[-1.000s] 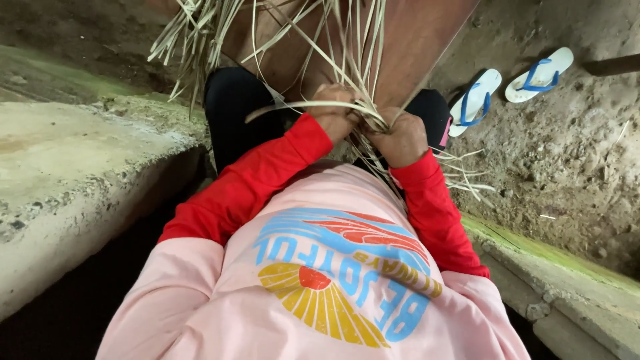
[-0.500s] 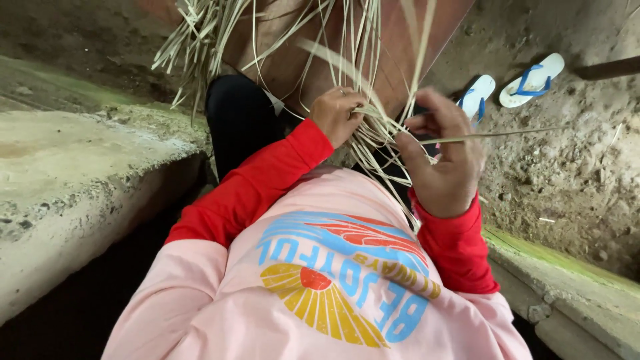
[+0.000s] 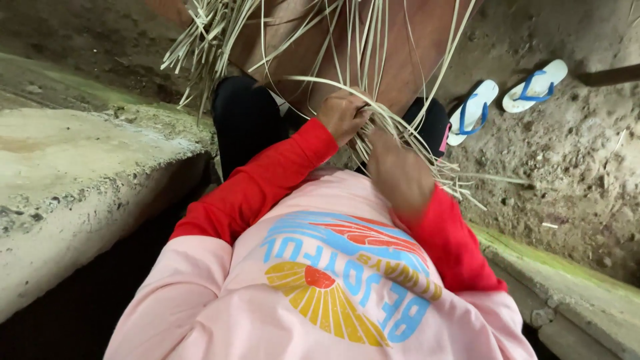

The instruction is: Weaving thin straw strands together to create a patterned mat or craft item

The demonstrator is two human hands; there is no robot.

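Strips of pale dried palm leaf (image 3: pixel 373 127), long and flat, meet in a bundle over your lap and fan up across the reddish-brown wooden board (image 3: pixel 413 47). Keep each strip flat and pulled snug where they cross. Your left hand (image 3: pixel 343 115) is closed on the bundle, knuckles up. Your right hand (image 3: pixel 398 172) sits just below, back to camera; its fingers reach into the strips, grip hidden. Blue-strapped white sandals (image 3: pixel 507 97) lie well apart on the dirt.
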